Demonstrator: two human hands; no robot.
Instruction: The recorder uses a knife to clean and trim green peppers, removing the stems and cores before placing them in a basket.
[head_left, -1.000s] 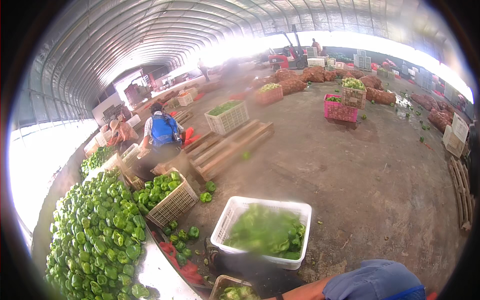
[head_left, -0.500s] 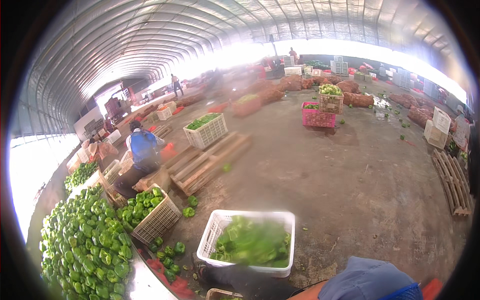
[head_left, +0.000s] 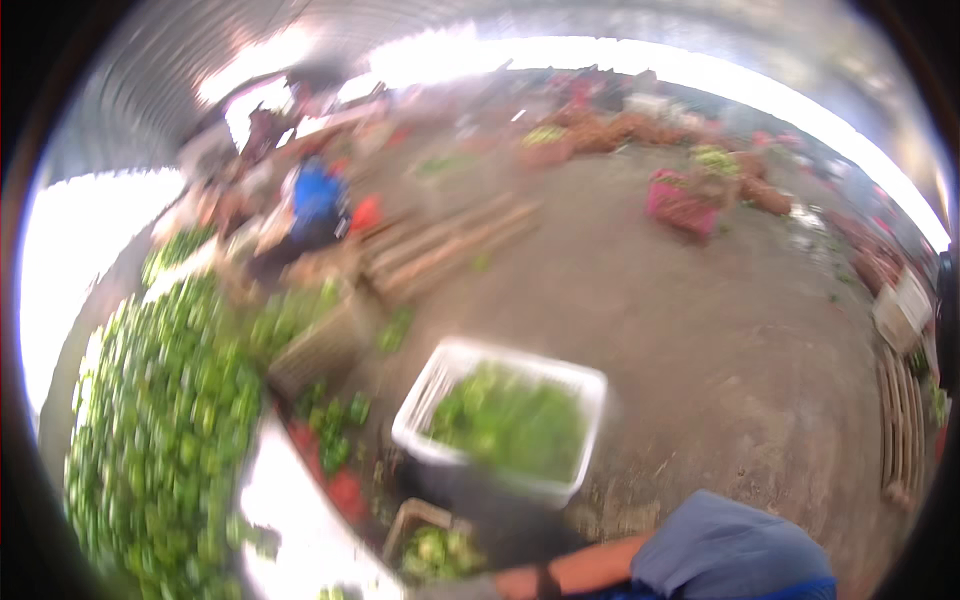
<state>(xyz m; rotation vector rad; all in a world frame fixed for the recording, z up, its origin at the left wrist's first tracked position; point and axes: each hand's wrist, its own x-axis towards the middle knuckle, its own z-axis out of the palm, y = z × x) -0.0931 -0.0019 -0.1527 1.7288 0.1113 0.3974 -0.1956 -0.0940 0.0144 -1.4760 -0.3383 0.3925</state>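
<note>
1 white crate (head_left: pixel 425 395): the landmark, rim exposed on its far and right sides
green peppers (head_left: pixel 510 415): loose, inside white crate
1 right hand (head_left: pixel 458 588): nearer than white crate, blurred, cut by the lower edge of view; finger state cannot be told
1 left hand: out of view, finger state cannot be told
1 small crate (head_left: pixel 399 525): just nearer than white crate, beside right hand, greens within
1 dark trouser leg (head_left: pixel 505 512): along white crate's near edge, closing that side
1 white ledge (head_left: pixel 285 500): left of and nearer than white crate, edge slanting
1 pepper heap (head_left: pixel 165 420): further left of white crate
floor (head_left: pixel 720 350): broad open room, right of white crate
</note>
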